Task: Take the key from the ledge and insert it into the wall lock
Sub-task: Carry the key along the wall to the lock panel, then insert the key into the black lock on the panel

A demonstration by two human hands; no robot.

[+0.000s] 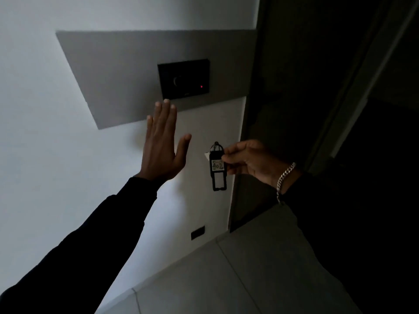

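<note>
Head view: dim hallway, white wall (56, 109) carrying a grey panel (118, 71). The black wall lock (184, 79) sits on the panel, its red light on. Right hand (249, 160), grip clamped on the key (218, 165) by its black tag marked 402, holds it below the lock, apparently ready to insert. Left hand (162, 146), fingers spread and empty, is raised flat before the wall, likely for balance.

Dim white wall (45, 109), grey panel (113, 71), tiled floor (226, 279) (dark doorway (317, 87) right).

Dim hallway — grey panel (127, 71) on a white wall (40, 132), small black outlet (198, 232) low down, pale tiled floor (238, 279).
</note>
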